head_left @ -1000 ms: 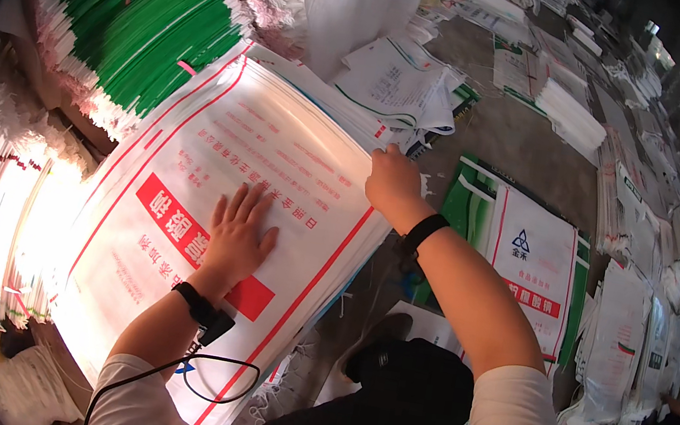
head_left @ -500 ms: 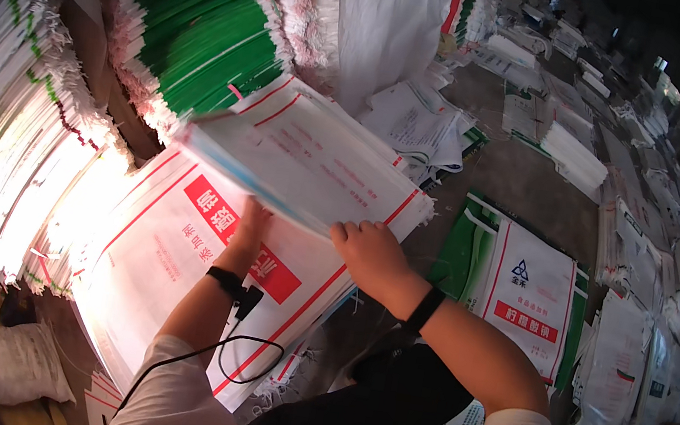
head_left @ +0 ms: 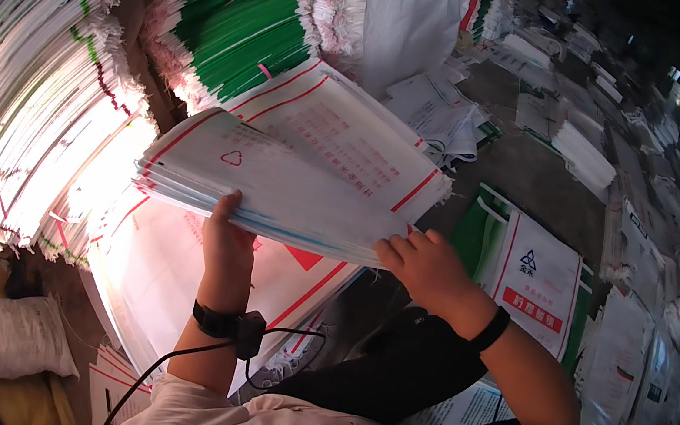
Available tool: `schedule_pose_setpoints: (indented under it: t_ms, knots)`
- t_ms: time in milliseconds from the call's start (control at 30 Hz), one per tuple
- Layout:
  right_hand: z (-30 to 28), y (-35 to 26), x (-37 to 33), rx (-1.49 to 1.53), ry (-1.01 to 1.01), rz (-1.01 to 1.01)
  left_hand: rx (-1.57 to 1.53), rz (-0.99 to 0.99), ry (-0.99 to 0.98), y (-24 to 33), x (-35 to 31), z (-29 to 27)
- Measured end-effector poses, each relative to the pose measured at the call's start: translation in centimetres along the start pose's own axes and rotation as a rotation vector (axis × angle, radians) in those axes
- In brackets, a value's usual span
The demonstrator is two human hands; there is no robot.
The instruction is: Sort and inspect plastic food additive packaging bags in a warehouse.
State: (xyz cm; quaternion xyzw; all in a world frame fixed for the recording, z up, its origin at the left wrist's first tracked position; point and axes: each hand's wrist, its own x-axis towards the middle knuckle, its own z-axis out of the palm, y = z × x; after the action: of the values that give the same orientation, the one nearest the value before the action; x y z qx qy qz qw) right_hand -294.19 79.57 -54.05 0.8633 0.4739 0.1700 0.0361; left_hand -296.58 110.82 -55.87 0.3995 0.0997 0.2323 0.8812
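A small bundle of flat white sacks (head_left: 274, 181) with red stripes and a recycling mark bends between my two hands. My left hand (head_left: 228, 235) grips its near edge, thumb on top and the fingers hidden underneath. At the bundle's right corner, my right hand (head_left: 427, 265) pinches the edge with curled fingers. Below lies a stack of white sacks (head_left: 164, 274) with red printing, partly covered by the bundle. Another printed white sack (head_left: 343, 129) lies just beyond, its near part hidden under the held ones.
Tall piles of folded sacks stand at left, one white (head_left: 39, 106) and one green (head_left: 237, 17). On the floor at right lies a green-and-white sack pile (head_left: 533, 276). More sack stacks (head_left: 627, 352) line the far right. A stuffed white sack (head_left: 26, 342) sits lower left.
The bundle, blurred and raised before, has come down nearer to me and shows its recycling mark. My left hand's thumb now lies over its edge. The view has shifted slightly.
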Motion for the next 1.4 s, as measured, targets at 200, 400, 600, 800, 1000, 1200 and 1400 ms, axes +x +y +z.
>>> schedule_pose_setpoints:
  t_ms: [200, 400, 600, 800, 1000, 1200, 1400]
  knots:
    - [0.4, -2.8, -0.4, -0.089, 0.018, 0.036, -0.124, -0.167, 0.074, -1.5, -3.2, -3.9]
    - [0.3, -6.0, -0.1, -0.054, 0.0, 0.098, -0.128, -0.229, 0.134, -2.5, -5.4, -4.6]
    - [1.0, -6.5, 0.1, -0.051, -0.024, 0.173, -0.106, -0.203, 0.09, -1.6, -5.0, -4.6]
    - [0.7, -7.4, 0.9, 0.051, -0.059, 0.147, -0.065, -0.126, 0.047, -0.5, -4.7, -4.7]
    - [0.0, -10.9, 3.7, 0.108, 0.02, 0.037, -0.069, -0.197, -0.055, -1.5, -6.4, -4.3]
    - [0.2, -12.6, 5.0, 0.203, -0.045, 0.037, -0.132, -0.343, -0.014, -2.7, -6.9, -6.4]
    - [-1.1, -9.1, 4.0, 0.421, 0.041, 0.229, -0.055, -0.261, -0.201, -2.4, -3.2, -1.7]
